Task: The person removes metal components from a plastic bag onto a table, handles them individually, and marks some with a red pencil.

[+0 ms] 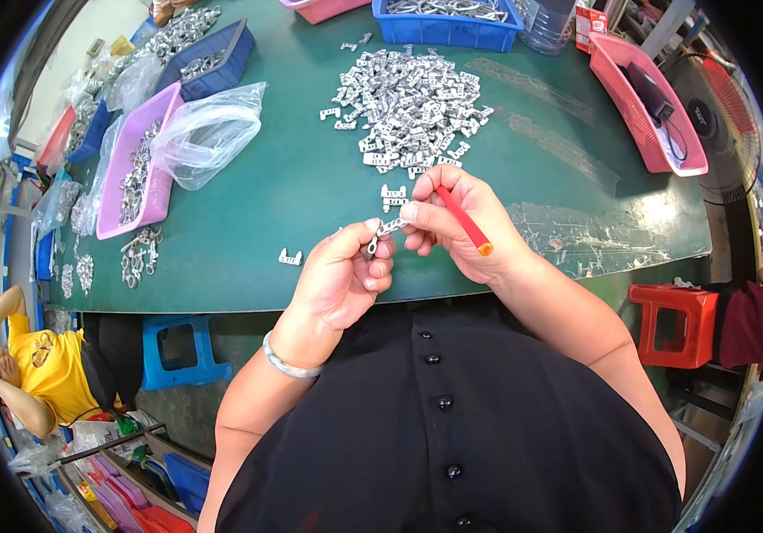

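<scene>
My left hand (pixel 346 280) pinches a small silver metal part (pixel 384 233) between thumb and fingers, just above the near edge of the green table (pixel 275 186). My right hand (pixel 457 222) touches the other end of that part with its fingertips and also holds a red pencil-like tool (pixel 464 220) that points down toward me. A large heap of the same silver parts (pixel 413 107) lies on the table beyond my hands. A few loose parts (pixel 393 194) sit just ahead of my fingers, and one lone part (pixel 290 258) lies to the left.
A purple tray (pixel 164 191) of metal pieces with a clear plastic bag (pixel 208 133) stands at left. Blue bins (pixel 448 31) and pink trays (pixel 643 115) line the back and right. A person in a yellow shirt (pixel 48 369) sits at lower left. A red stool (pixel 675 324) and blue stool (pixel 173 351) stand below the table.
</scene>
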Available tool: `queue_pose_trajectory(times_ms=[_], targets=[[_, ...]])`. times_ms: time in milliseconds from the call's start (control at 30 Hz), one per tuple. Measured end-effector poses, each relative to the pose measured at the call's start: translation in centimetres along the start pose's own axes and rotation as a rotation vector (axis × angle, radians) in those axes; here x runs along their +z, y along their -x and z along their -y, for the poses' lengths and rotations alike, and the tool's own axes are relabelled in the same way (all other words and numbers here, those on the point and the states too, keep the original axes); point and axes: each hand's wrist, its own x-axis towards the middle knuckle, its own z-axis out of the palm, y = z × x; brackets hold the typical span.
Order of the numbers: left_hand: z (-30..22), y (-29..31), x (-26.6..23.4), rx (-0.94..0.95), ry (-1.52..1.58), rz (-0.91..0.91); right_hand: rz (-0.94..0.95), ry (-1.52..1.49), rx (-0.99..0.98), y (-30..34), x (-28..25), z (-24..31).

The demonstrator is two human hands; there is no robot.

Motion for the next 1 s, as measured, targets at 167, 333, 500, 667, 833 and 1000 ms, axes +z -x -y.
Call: queue_pose_trajectory(times_ms=[167, 333, 500, 667, 833, 1000], targets=[[0.16, -0.09, 0.02, -0.001, -0.013, -0.020, -0.001, 0.029, -0.005, -0.14, -0.01, 0.07], [0.22, -0.24, 0.34, -0.034, 0.047, -0.019, -0.005, 0.248, -0.347, -0.10, -0.05, -0.72], [0.09, -0.38, -0.01, -0.059, 0.073, 0.058, 0.087, 0.470, -0.437, 0.38, -0.25, -0.34], [0.02, -0.13, 0.69, -0.041, 0.027, 0.063, 0.056, 0.369, -0.362, 0.32, -0.69, -0.40], [0.14, -0.14, 0.83, -0.020, -0.001, 0.041, 0.052, 0.354, -0.382, 0.50, -0.57, -0.37], [0.21, -0.19, 0.83, -0.012, -0.004, 0.047, 0.051, 0.357, -0.378, 0.54, -0.71, -0.45]])
